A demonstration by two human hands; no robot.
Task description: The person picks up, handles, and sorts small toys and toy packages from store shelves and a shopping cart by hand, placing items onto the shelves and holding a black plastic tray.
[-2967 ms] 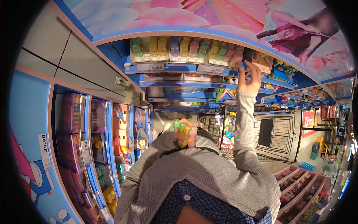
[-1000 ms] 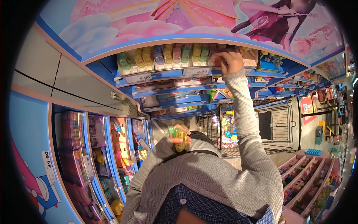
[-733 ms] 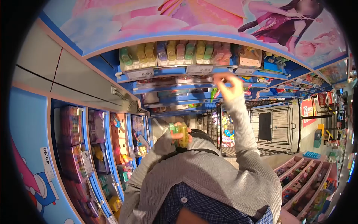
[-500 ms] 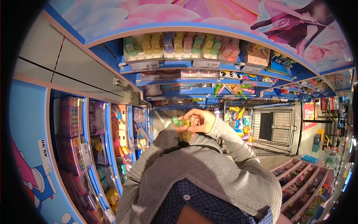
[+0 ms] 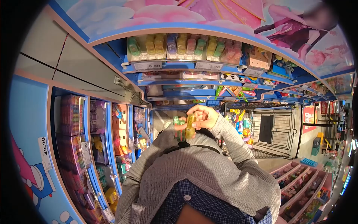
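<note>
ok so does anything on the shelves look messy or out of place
Slightly: some bright toys below the top shelf lie crossed at angles, unlike the containers lined up on it. Nothing looks spilled.

Shop, toy aisle: blue-edged shelves point(image 5: 179, 66) packed with small colourful goods point(image 5: 181, 44), price tags point(image 5: 209, 66) reading 6.90 and 2.90, printed character panel point(image 5: 167, 15) above, black wire shopping cart point(image 5: 266, 128), pink divided display bin point(image 5: 327, 182). Far right edge warped, probably more store.
</note>
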